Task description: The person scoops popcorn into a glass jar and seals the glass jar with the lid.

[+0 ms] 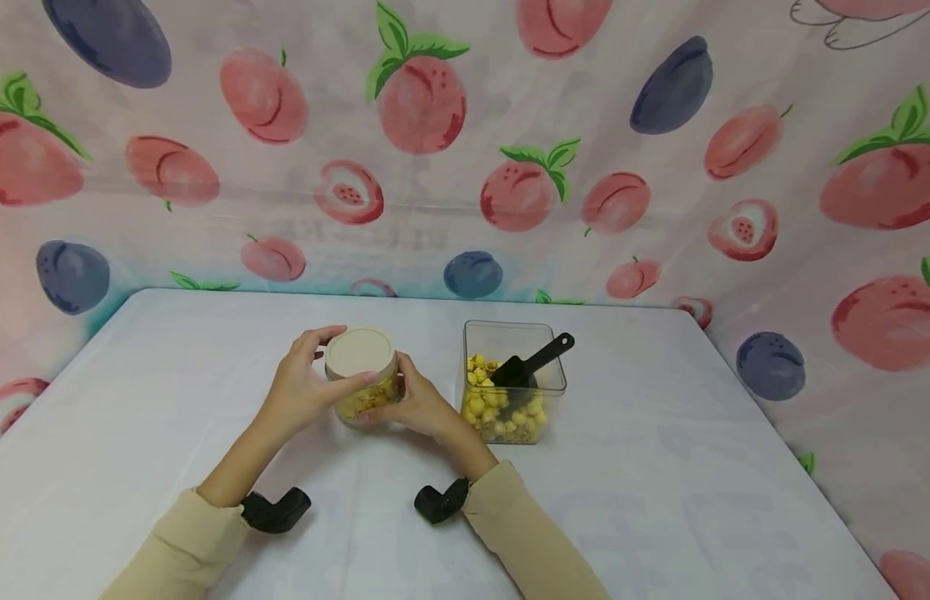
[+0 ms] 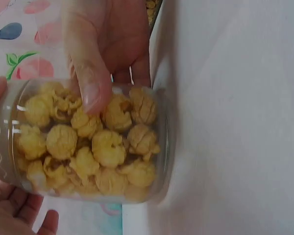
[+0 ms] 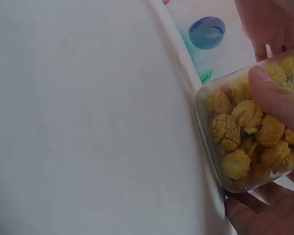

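A small clear jar of yellow popcorn stood on the white desk, just left of the square clear container, and both hands were wrapped round it. The left hand curled its fingers and thumb about the jar's upper part, at the rim of the cream lid that sat on top. The right hand gripped the jar's lower body from the side facing the container, thumb laid across the clear wall. In the left wrist view the jar showed puffed kernels packed against its wall, with a thumb pressed on it; in the right wrist view the jar appeared at the desk's edge against the fruit-printed cloth.

The container, near the jar but not touching it, was about half full of the same popcorn, and a black scoop leaned inside it, handle sticking out over the far right corner. Behind the jar, the fruit-printed cloth rose along the desk's far edge.
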`<state>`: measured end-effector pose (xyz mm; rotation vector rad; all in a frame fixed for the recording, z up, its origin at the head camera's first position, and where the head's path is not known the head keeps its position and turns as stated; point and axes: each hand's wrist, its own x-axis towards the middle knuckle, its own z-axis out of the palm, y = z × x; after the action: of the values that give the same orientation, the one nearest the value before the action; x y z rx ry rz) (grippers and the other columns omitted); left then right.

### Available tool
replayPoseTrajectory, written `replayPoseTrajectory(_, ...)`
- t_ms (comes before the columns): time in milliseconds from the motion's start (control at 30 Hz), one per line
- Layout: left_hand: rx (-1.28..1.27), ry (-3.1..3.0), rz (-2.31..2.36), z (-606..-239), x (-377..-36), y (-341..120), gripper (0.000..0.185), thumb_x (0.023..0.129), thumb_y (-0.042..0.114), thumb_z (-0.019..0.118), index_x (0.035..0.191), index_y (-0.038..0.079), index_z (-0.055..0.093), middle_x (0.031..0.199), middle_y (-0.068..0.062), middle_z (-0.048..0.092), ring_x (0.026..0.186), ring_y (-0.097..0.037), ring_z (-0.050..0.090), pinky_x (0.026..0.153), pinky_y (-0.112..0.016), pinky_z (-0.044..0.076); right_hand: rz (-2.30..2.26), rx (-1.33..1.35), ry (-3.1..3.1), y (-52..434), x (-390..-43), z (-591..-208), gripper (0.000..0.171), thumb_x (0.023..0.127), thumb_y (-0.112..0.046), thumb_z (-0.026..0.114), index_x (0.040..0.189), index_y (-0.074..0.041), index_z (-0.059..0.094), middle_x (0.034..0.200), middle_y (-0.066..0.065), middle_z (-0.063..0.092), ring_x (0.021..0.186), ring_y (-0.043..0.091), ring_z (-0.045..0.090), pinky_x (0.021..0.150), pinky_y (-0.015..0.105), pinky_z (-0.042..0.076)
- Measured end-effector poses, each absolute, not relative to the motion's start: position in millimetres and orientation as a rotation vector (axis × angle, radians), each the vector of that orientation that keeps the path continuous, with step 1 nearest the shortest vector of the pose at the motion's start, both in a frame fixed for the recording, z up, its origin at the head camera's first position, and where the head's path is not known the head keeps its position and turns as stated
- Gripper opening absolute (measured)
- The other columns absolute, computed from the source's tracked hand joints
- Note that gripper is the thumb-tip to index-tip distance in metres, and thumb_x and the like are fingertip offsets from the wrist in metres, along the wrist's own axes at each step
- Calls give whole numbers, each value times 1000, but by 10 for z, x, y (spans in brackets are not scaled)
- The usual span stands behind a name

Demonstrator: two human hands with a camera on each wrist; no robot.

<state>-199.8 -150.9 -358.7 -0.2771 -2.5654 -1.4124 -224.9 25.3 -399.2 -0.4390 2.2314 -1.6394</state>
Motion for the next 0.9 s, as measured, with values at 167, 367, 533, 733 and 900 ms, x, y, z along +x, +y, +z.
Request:
replayPoseTrajectory(167, -367, -2589, -1490, -3605, -2091, -1596, 72, 73, 27, 80, 134, 9, 46, 134, -14, 49, 122, -32, 42, 103, -58, 32, -1621, -409, 2249, 260, -2257, -3981, 91, 70, -21, 83, 142, -23, 29, 138, -2, 43, 122, 19, 44, 102, 41, 39)
replayPoseTrajectory(367, -470, -2590, -1569, -3630, -2132, -1636, 69, 77, 20, 76, 137, 11, 43, 138, -14, 45, 127, -30, 38, 108, -56, 25, -1618, -409, 2243, 268, -2254, -3994, 92, 70, -20, 82, 143, -22, 27, 138, -1, 43, 121, 19, 44, 103, 41, 38)
replayPoseTrajectory(533, -377, -2603, -1550, -3632, -2072, -1548, 74, 78, 24, 75, 140, 9, 38, 137, -15, 41, 124, -30, 34, 103, -54, 29, -1632, -414, 2232, 266, -2249, -4007, 91, 71, -17, 81, 143, -21, 26, 139, 1, 42, 123, 20, 43, 103, 43, 38)
replayPoseTrajectory(733, -173, -2603, -1339, -3609, -1984, -1411, 83, 71, 37, 79, 135, 3, 39, 130, -18, 43, 121, -33, 30, 94, -52, 36, -1636, -427, 2223, 241, -2240, -3996, 90, 71, -16, 81, 142, -22, 27, 141, 2, 40, 124, 21, 44, 103, 42, 39)
replayPoseTrajectory(900, -135, -2555, -1270, -3581, -1946, -1380, 82, 68, 38, 81, 130, 1, 44, 122, -17, 47, 118, -31, 34, 91, -49, 37, -1635, -414, 2225, 232, -2236, -3993, 90, 70, -18, 82, 142, -24, 28, 142, 1, 40, 125, 21, 43, 104, 43, 38)
